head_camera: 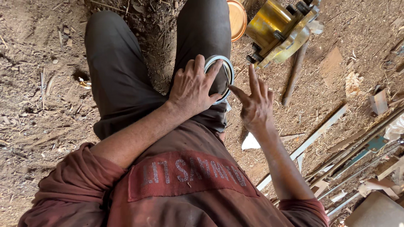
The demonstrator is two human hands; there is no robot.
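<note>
Bare dirt strewn with wood chips and metal strips [324, 126] surrounds the person's dark-trousered knee [202, 38], where a silvery metal ring [225, 75] stands on edge, its open face turned toward the right hand. The left hand [193, 90] grips the ring's rim with curled fingers, while the right hand [256, 105] (fingers spread, holding nothing) touches the rim with its forefinger. A yellow metal casting [280, 29] lies beyond.

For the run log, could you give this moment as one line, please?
left hand: holds ring on knee | right hand: open, fingertip at ring | ground: yellow part, orange lid
</note>
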